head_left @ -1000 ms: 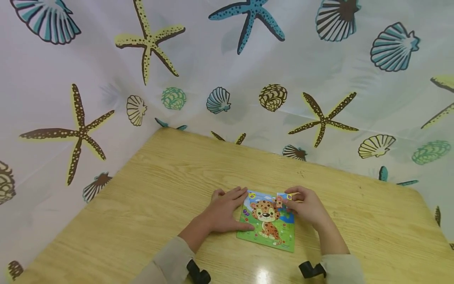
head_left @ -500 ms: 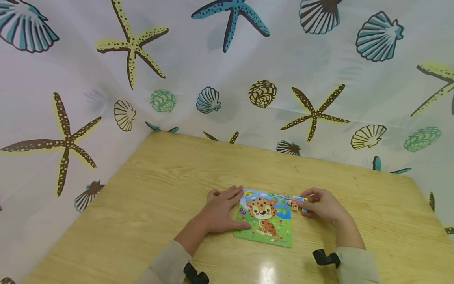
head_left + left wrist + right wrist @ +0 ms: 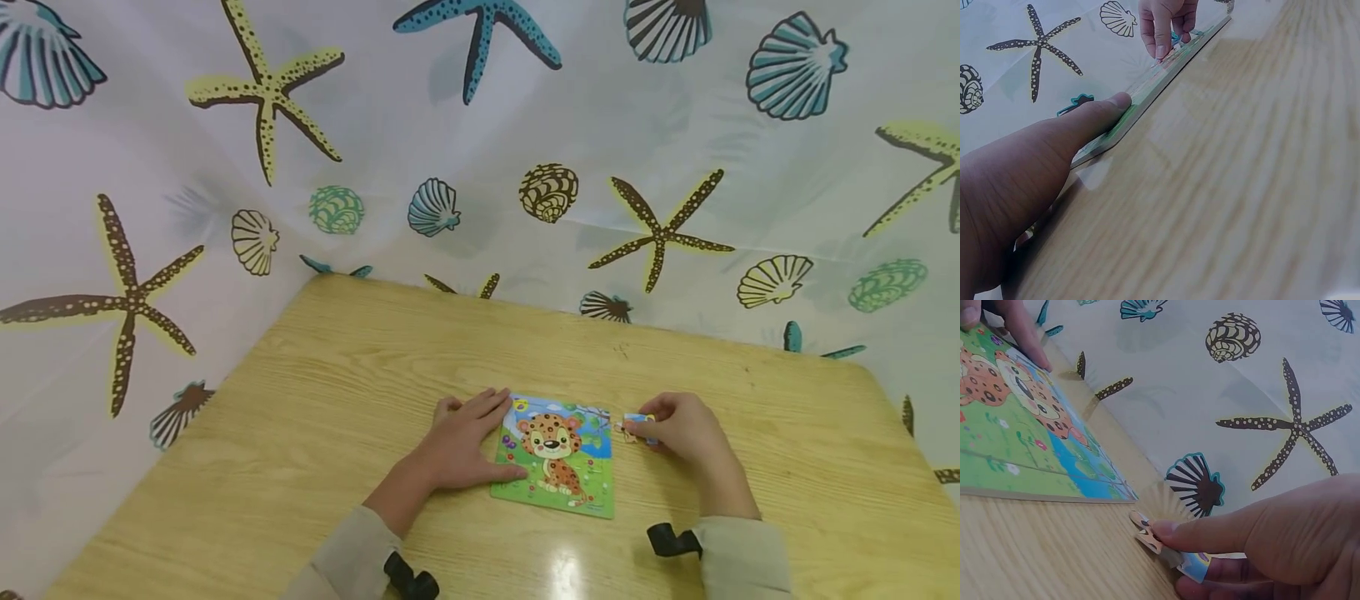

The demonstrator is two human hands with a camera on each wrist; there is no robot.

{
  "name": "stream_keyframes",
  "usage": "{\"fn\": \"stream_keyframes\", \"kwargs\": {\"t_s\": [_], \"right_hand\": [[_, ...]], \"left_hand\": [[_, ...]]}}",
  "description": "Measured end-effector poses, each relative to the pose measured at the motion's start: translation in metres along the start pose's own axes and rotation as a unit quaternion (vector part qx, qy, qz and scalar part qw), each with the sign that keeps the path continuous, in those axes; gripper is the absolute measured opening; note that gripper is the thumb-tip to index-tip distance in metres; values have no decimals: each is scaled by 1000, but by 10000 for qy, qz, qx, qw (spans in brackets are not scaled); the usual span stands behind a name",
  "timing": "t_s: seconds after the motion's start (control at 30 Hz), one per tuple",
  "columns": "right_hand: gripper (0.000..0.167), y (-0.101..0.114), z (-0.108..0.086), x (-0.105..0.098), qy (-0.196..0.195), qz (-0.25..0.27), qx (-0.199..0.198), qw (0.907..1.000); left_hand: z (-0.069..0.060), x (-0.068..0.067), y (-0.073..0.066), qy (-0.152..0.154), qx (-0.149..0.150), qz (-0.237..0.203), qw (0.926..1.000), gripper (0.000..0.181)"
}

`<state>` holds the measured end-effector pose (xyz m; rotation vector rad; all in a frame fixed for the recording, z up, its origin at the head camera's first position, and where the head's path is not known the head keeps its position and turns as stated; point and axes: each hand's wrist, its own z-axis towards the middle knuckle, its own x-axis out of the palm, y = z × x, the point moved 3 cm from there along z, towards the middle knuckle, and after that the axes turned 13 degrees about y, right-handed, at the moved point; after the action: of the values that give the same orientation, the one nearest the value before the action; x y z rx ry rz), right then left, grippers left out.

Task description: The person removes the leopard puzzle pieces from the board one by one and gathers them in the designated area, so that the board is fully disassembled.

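Observation:
A square jigsaw puzzle with a spotted leopard cub on green grass under blue sky lies on the table. My left hand rests on its left side, thumb across the lower edge and fingers near the top left corner. To the right of the puzzle, my right hand pinches a small jigsaw piece, orange-spotted and blue, between thumb and fingers. Seen from the right wrist, the piece is tilted and apart from the puzzle's edge; it may be more than one piece. Fingers hide part of it.
The wooden table meets a white curtain printed with shells and starfish at the back and left. A black device is strapped at the left wrist, another at the right.
My right hand has carried the piece from over the puzzle's upper right to beside its right edge. The left hand stays on the puzzle. The head view has shifted slightly.

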<state>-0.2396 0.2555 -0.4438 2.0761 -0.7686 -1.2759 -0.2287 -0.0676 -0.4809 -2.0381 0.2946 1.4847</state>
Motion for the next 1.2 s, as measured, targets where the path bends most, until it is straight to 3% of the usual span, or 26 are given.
{"fn": "stream_keyframes", "kwargs": {"t_s": [0.1,0.27,0.47,0.77,1.03,1.2], "right_hand": [[41,3,-1,0,-150,-494,64,9986],[31,4,1,3,-213,-808,66,9965],[32,0,5,3,-108,-573,-88,9983],[46,-2,5,-5,176,597,-324,9975],[47,8,9,5,476,977,-682,9917],[42,23,10,20,606,853,-1014,9893]], "left_hand": [[0,-1,0,8,23,-8,10000,108],[1,-2,0,-17,64,-53,10000,107],[-1,-2,1,-31,67,-117,9999,108],[0,-5,0,-92,137,-203,9997,107],[0,-6,0,-57,123,-219,9997,106],[-1,-5,-1,-35,104,-261,9996,106]]}}
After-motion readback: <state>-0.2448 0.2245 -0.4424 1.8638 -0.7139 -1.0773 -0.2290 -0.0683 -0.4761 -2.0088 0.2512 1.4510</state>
